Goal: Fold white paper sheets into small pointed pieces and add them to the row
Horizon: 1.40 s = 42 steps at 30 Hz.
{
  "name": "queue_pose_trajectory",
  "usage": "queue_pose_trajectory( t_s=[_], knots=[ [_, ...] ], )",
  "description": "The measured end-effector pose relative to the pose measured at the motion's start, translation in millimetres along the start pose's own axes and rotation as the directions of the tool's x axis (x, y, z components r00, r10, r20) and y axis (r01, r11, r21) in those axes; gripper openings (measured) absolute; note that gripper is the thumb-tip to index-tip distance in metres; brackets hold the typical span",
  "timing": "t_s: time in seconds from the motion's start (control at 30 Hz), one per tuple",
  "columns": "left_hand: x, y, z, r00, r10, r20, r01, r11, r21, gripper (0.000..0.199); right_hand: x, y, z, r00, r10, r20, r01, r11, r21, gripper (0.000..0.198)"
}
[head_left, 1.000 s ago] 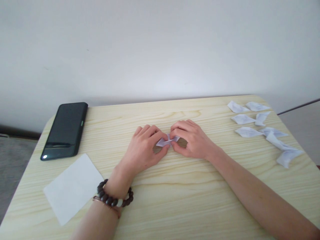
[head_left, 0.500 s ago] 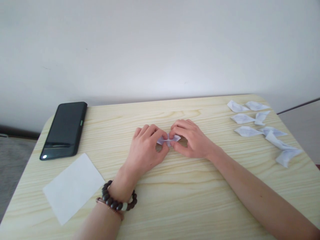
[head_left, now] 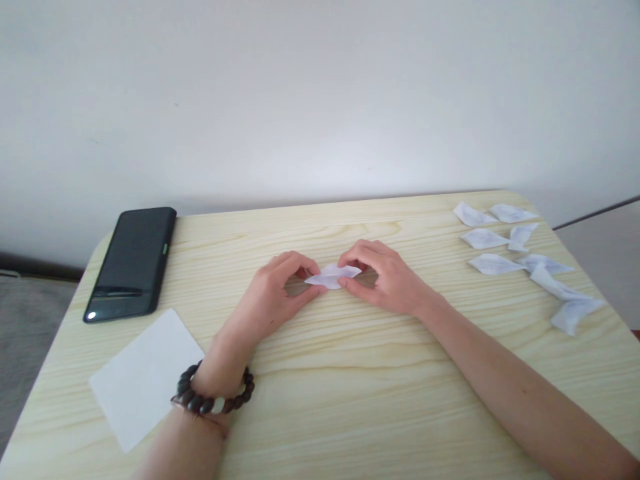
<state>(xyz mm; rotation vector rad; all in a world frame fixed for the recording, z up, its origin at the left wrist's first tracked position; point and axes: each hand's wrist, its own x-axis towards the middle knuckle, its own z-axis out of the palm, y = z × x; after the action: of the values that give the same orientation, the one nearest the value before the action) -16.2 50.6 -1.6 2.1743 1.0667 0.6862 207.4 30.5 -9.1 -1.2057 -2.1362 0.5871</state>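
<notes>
A small folded paper piece [head_left: 332, 275], white and pointed at both ends, is between my hands over the middle of the table. My left hand [head_left: 280, 287] has its thumb and fingertips at the left part of the paper's lower and upper edges. On the right side, my right hand [head_left: 377, 275] pinches the same paper between thumb and fingers. The paper's middle shows between the fingertips. Dark beads circle my left wrist.
A dark phone [head_left: 131, 263] lies at the table's left, with a blank white sheet [head_left: 145, 380] in front of it. Several folded paper pieces [head_left: 495, 264] lie along the right side of the wooden table [head_left: 340, 400]. A wall [head_left: 320, 100] stands behind.
My left hand has shifted left and its fingers have spread a little, so more of the folded paper shows. My right hand stays nearly in place.
</notes>
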Motion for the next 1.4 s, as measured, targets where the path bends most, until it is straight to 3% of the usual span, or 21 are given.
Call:
queue_pose_trajectory(
  t_s=[0.17, 0.4, 0.63, 0.83, 0.97, 1.23, 1.4],
  knots=[
    [-1.0, -9.4, 0.9, 0.971, -0.133, -0.196, 0.113, 0.987, -0.113, 0.016, 1.7, 10.0, -4.6, 0.974, 0.193, -0.121, -0.154, 0.949, 0.274, 0.016],
    [-1.6, -6.8, -1.8, 0.938, -0.319, -0.134, 0.254, 0.898, -0.358, 0.018, 2.0, 13.7, 0.1, 0.939, 0.242, -0.244, -0.164, 0.939, 0.301, 0.009],
    [1.0, -4.6, 0.9, 0.917, -0.344, -0.200, 0.252, 0.891, -0.378, 0.014, 2.5, 5.1, -0.6, 0.960, 0.120, -0.254, -0.083, 0.985, 0.151, 0.006],
    [2.8, -3.2, -0.6, 0.975, -0.155, -0.160, 0.124, 0.974, -0.189, 0.009, 2.7, 3.3, -0.7, 0.971, -0.009, -0.241, 0.028, 0.997, 0.076, 0.005],
    [2.3, -0.9, -1.7, 0.982, -0.115, -0.147, 0.096, 0.987, -0.132, 0.011, 1.8, 3.0, 2.1, 0.969, -0.087, -0.232, 0.097, 0.995, 0.033, 0.005],
    [1.3, -0.8, -0.8, 0.975, -0.153, -0.158, 0.131, 0.981, -0.142, 0.012, 1.0, 3.0, 2.0, 0.965, -0.099, -0.244, 0.109, 0.994, 0.026, 0.007],
    [0.7, -3.9, -0.2, 0.957, -0.223, -0.187, 0.183, 0.961, -0.208, 0.017, 2.4, 7.8, -3.6, 0.974, -0.046, -0.220, 0.075, 0.989, 0.127, 0.007]
  ],
)
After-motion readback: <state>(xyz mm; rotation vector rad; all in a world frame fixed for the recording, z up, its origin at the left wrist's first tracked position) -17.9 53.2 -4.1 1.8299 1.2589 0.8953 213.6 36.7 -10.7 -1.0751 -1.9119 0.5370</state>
